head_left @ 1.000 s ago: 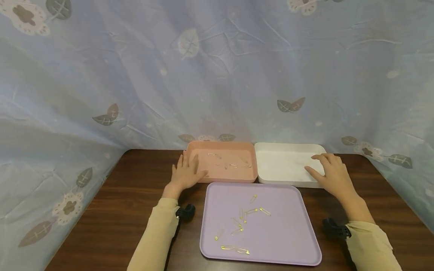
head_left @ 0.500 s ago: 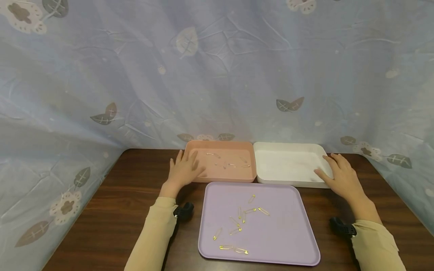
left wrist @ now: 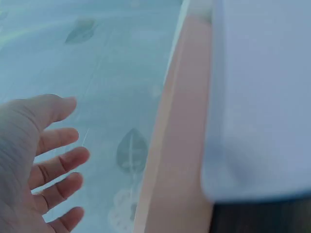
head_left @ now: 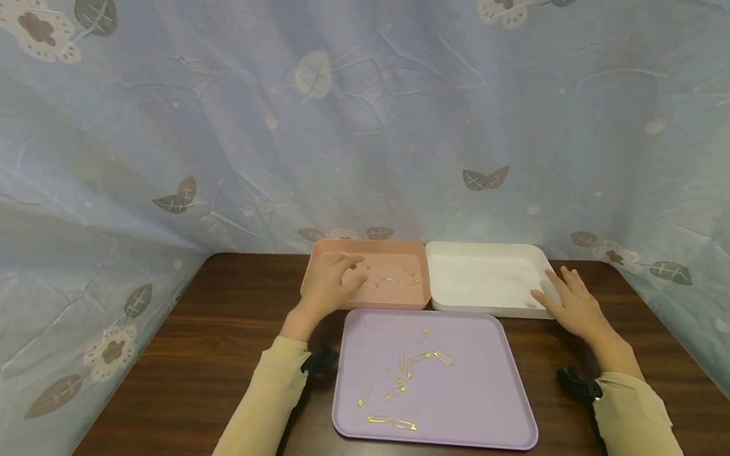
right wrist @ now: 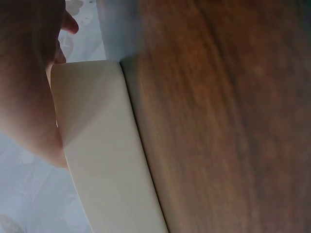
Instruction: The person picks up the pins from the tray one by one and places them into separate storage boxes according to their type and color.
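My left hand (head_left: 341, 271) hovers over the left part of the pink tray (head_left: 371, 243), fingers loosely spread and holding nothing. In the left wrist view its fingers (left wrist: 58, 160) are straight beside the pink tray wall (left wrist: 177, 145). Several pale safety pins (head_left: 393, 278) lie in the pink tray just right of that hand. My right hand (head_left: 561, 292) rests flat on the front right corner of the white tray (head_left: 485, 246). The right wrist view shows that hand (right wrist: 24, 82) against the white tray wall (right wrist: 104, 160). Several gold safety pins (head_left: 407, 366) lie scattered on the purple tray (head_left: 485, 392).
The three trays sit on a dark wooden table (head_left: 228, 329), the purple one nearest me. A pale blue leaf-printed cloth (head_left: 365, 126) hangs behind and along both sides. Bare table (right wrist: 223, 121) lies right of the white tray and left of the pink one.
My left hand moved right, from the pink tray's left rim to over its inside. My right hand slid from inside the white tray to its front right corner.
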Tool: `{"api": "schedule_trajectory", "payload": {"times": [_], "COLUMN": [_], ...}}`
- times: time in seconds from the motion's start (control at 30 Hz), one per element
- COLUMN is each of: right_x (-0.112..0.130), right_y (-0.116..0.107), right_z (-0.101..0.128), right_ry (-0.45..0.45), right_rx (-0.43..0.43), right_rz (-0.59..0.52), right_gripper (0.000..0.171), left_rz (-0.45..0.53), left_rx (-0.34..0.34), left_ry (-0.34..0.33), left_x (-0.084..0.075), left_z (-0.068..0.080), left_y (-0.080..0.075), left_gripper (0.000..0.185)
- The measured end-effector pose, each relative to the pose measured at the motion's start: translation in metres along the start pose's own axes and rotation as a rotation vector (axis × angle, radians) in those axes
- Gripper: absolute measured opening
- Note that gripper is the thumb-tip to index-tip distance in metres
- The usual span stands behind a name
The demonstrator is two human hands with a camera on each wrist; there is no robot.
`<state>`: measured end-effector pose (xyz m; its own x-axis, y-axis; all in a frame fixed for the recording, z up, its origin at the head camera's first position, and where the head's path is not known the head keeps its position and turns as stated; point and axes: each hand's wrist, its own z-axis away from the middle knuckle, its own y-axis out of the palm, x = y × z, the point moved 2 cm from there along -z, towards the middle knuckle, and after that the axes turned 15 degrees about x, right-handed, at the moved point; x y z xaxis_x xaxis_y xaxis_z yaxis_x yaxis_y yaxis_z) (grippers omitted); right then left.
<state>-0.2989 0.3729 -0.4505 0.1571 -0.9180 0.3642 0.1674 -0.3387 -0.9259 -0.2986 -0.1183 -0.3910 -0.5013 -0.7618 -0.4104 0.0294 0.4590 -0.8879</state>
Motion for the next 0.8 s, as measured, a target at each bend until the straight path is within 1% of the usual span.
{"api": "schedule_trajectory", "payload": {"times": [0.1, 0.2, 0.53, 0.67, 0.8], "right_x": [-0.001, -0.002, -0.002, -0.002, -0.002], "right_y": [0.001, 0.001, 0.003, 0.003, 0.004], "right_z": [-0.001, -0.002, -0.005, -0.006, -0.007], "right_ry": [0.004, -0.001, -0.02, -0.028, -0.028], "right_rx": [0.016, 0.013, 0.012, 0.006, 0.012], "right_rz": [-0.004, -0.001, 0.009, 0.014, 0.001], "right_gripper": [0.079, 0.079, 0.079, 0.079, 0.079], "left_rz": [-0.016, -0.011, -0.065, -0.038, -0.007], "left_rx": [-0.004, -0.01, -0.014, 0.007, 0.046], "left_ry": [0.052, 0.09, 0.175, 0.185, 0.18], "left_x": [-0.011, -0.021, -0.042, -0.049, -0.055], "left_z": [-0.003, -0.004, -0.007, -0.006, -0.005], "left_y": [0.008, 0.017, 0.039, 0.045, 0.05], "left_gripper": [0.036, 0.031, 0.021, 0.019, 0.022]}}
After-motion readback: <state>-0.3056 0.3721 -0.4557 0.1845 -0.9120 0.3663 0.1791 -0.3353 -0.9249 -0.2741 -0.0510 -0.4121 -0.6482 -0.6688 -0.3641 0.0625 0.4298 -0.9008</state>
